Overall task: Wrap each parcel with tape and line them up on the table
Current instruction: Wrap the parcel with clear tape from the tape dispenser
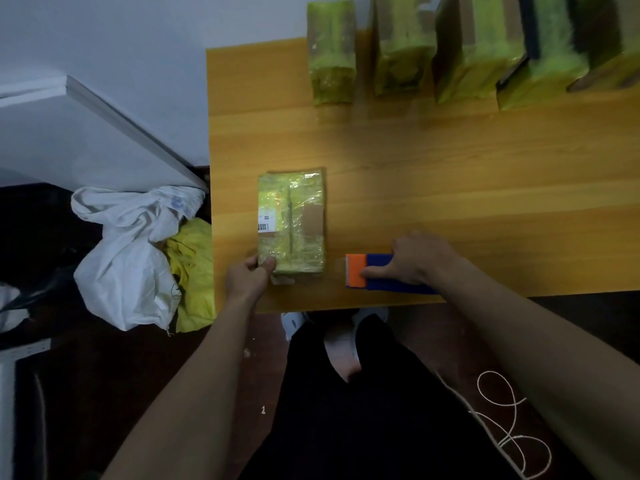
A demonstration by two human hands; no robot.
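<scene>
From the head view, 5 rectangular parcels wrapped in yellow-green film and clear tape (464, 50) are seen standing in a row along the far edge of the orange-brown wooden desk (450, 174); the count at the right edge is uncertain, since the picture cuts off there and blurs. These are judged to be finished and lined up.

A 6th flat rectangular parcel in yellow-green film with a white barcode label (291, 221) lies near the front left corner of the desk, well apart from the row. Glossy clear tape is visible across its top, and a brown patch of bare cardboard shows on its right side. Its near left corner is pinched by the left hand (247, 277), thumb on top and fingers curled round the edge. A small loose tab of tape appears to hang below that corner.

Just beside the parcel, to its right, a blue block-shaped tape dispenser with an orange end (384, 273) rests on the desk. The right hand (420, 259) lies over it, fingers curled round the blue body and the thumb laid along its side up to the orange end.

The wrapping of this parcel is judged to be nearly or fully done; placing it in the row is left. Whether more parcels wait is not shown, though a white sack (128, 251) and a yellow bag (194, 268) lie on the floor to the left.
</scene>
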